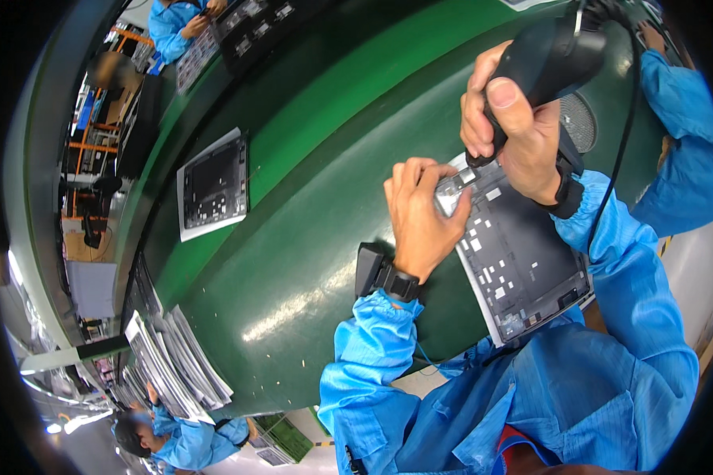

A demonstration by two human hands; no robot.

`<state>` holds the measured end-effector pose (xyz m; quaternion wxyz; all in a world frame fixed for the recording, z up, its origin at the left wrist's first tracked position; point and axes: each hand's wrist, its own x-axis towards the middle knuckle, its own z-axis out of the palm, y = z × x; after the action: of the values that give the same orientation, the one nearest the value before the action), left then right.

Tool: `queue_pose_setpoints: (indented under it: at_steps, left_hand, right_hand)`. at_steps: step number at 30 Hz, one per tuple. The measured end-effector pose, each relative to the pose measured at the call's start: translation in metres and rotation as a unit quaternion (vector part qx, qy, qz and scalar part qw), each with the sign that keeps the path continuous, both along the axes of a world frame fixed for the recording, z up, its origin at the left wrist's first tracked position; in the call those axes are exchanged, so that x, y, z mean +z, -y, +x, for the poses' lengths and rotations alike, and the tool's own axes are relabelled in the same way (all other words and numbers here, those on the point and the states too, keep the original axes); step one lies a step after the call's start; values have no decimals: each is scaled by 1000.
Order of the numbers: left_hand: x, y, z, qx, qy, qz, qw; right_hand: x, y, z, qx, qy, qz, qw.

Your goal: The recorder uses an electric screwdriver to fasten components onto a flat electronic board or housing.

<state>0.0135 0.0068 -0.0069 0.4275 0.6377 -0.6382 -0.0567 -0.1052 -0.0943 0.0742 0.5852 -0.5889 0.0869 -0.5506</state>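
Note:
A flat black panel [523, 249], which looks like a laptop cover dotted with small white pads, lies on a white sheet in front of me. My left hand [424, 210] rests at its far left corner, thumb and fingers apart around a silver-white patch [449, 198]; whether it pinches anything there is hard to see. Wrapped in my right hand [519, 127] is a black corded hand tool [550, 55], tilted, its narrow end down close to the panel's far edge. Both wrists carry black bands.
A similar panel [214, 186] lies on the green bench [293, 261] farther left. Stacked panels or sheets [174, 364] stand at the near left. A black cable [630, 119] hangs beside my right arm. A round mesh disc [578, 123] sits beyond it. Co-workers in blue are nearby.

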Motion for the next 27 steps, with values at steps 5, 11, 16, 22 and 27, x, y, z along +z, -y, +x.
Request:
queue_pose_setpoints:
  at_steps: [5,11,16,22,27]
  left_hand:
    - [0,0,-5,16,-10,-7,1000]
    - [-1,0,-6,38,-15,2,999]
    - [-1,1,-7,37,-22,-2,999]
    - [-2,0,-6,37,-20,-6,999]
    - [0,-1,-6,33,-21,1,999]
  right_hand:
    - [-15,-11,15,8,3,44,999]
    - [-22,-8,15,1,-41,4,999]
    - [-21,-10,15,7,-31,-9,999]
    - [-24,-8,16,-5,-45,-20,999]
    - [-21,-10,16,1,-43,-15,999]
